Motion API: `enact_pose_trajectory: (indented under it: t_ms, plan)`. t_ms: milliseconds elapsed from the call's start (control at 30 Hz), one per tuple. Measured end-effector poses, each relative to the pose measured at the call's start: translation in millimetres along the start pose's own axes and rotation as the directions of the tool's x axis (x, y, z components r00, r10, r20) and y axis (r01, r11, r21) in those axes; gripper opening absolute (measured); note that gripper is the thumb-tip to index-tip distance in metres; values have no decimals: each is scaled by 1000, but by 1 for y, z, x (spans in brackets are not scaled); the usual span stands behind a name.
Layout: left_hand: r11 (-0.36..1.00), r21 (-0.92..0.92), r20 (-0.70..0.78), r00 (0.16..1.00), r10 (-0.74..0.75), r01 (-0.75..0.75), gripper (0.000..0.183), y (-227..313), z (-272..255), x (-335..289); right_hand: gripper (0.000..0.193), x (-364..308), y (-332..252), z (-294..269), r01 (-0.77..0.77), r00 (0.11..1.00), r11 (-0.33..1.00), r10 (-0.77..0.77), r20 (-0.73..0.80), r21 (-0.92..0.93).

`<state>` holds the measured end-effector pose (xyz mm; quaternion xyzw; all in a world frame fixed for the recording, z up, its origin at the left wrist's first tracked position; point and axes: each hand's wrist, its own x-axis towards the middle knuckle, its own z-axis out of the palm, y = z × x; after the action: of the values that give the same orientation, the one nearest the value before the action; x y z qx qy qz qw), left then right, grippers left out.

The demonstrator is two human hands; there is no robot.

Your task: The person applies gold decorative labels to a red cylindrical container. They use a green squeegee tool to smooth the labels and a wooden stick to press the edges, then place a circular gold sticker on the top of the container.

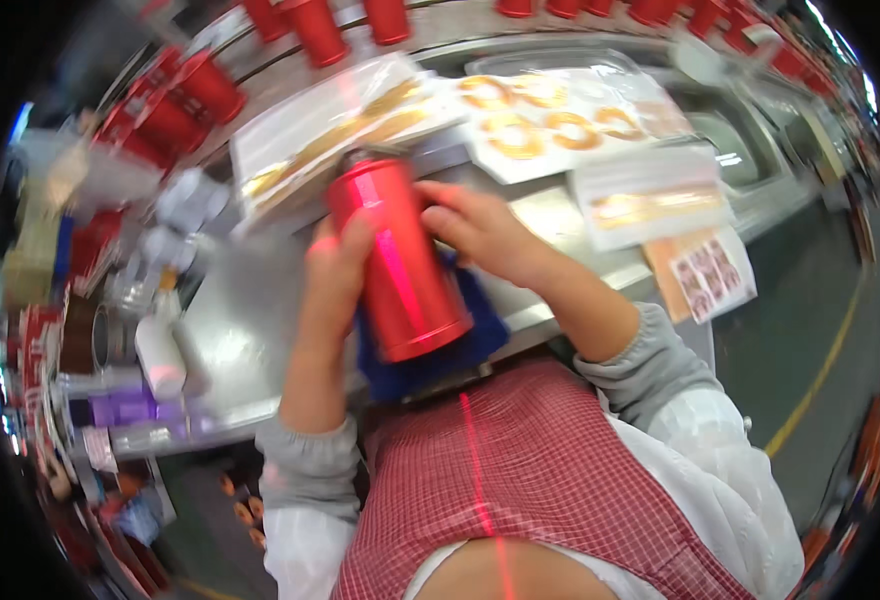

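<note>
A shiny red metal bottle (400, 265) lies tilted in front of me, its bare neck pointing away and its flat base toward me. My left hand (335, 265) grips its left side, thumb on top. On the other side, my right hand (480, 232) has its fingers curled against the upper part of the bottle, near the shoulder; some fingertips are hidden behind it. Beneath the bottle is a dark blue cloth (485, 315) at the bench's front edge. A thin red line of light runs along the bottle and down my checked apron.
White sheets with gold strips (310, 125) and a sheet of gold rings (570, 130) lie on the metal bench (235, 310). A smaller sheet (650, 195) is at right, before a sink (735, 145). A white squeeze bottle (160, 355) is at left. Several red bottles (315, 30) line the back.
</note>
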<state>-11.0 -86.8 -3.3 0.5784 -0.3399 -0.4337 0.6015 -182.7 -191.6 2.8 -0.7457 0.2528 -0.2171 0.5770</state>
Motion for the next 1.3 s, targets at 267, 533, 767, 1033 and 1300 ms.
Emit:
enact_pose_trajectory:
  t_ms: [267,533,767,1033,1300]
  plan:
    - [996,-22,-54,994,-92,91,63,-6,-18,-18,37,-124,41,-200,41,868,648,-400,-294,-760]
    - [985,-72,-205,964,-170,159,67,4,11,-22,51,-327,111,-259,-778,428,505,-9,-904,-374]
    - [989,5,-257,956,-141,147,68,18,32,-29,76,-287,120,-266,-715,555,351,-239,-796,-604]
    - [989,-74,-254,956,-145,130,66,11,26,-24,64,-246,128,-337,-813,559,314,185,-808,-490]
    - [988,-47,-280,947,-154,147,67,9,21,-23,20,-289,115,-303,-522,683,515,-224,-695,-680]
